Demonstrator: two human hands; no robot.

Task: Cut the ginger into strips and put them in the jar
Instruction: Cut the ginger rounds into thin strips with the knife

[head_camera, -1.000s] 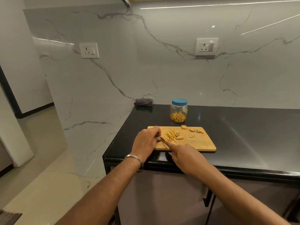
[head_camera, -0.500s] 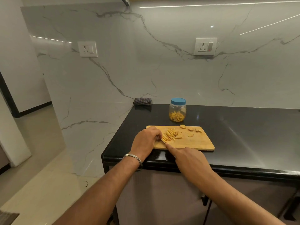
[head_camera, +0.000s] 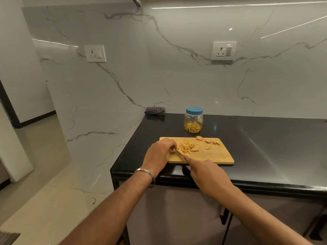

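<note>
knife (head_camera: 180, 154) in right hand (head_camera: 208, 175) | left hand (head_camera: 160, 152) pins ginger (head_camera: 185, 147) | board (head_camera: 212, 154)

Soft, dimmish light falls from a strip high on the far glossy white marble wall (head_camera: 177, 76), streaking it with glare, sheening the right of the polished black tabletop (head_camera: 265, 147), while wide-angle distortion bends the picture's edges.
</note>
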